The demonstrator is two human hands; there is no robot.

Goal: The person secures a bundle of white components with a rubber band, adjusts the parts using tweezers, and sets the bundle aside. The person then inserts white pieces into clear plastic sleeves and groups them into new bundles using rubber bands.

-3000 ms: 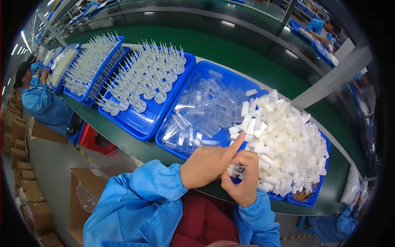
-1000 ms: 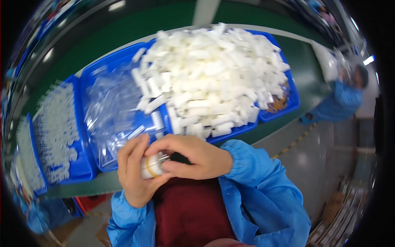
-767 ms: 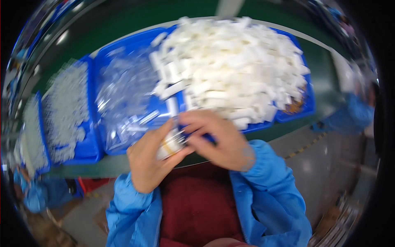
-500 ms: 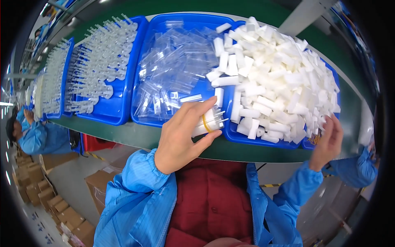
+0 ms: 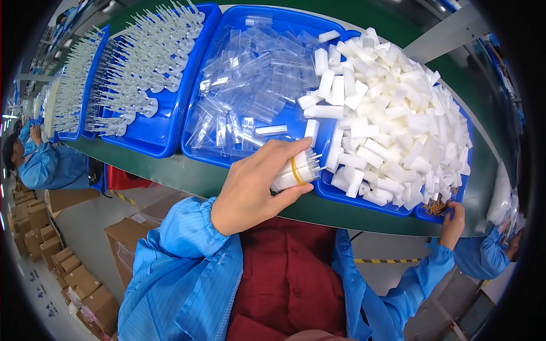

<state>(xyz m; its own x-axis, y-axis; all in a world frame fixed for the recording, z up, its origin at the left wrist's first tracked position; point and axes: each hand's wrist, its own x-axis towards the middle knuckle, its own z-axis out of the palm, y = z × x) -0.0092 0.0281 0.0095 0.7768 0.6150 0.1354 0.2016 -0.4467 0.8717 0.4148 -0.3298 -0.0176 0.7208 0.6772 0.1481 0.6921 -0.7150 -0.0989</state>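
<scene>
The left hand [image 5: 253, 190] has its fingers [image 5: 287, 153] curled closed around a bundle of white tubes [image 5: 296, 170] bound with a yellow rubber band [image 5: 294, 170], holding it at the near rim of the blue tray [image 5: 284, 122] of clear bags on the green table [image 5: 193, 176]. The right hand [image 5: 453, 223] reaches far right, its fingers touching rubber bands [image 5: 437, 206] at the corner of the tray heaped with white tubes [image 5: 392, 113]; whether they pinch anything cannot be told.
</scene>
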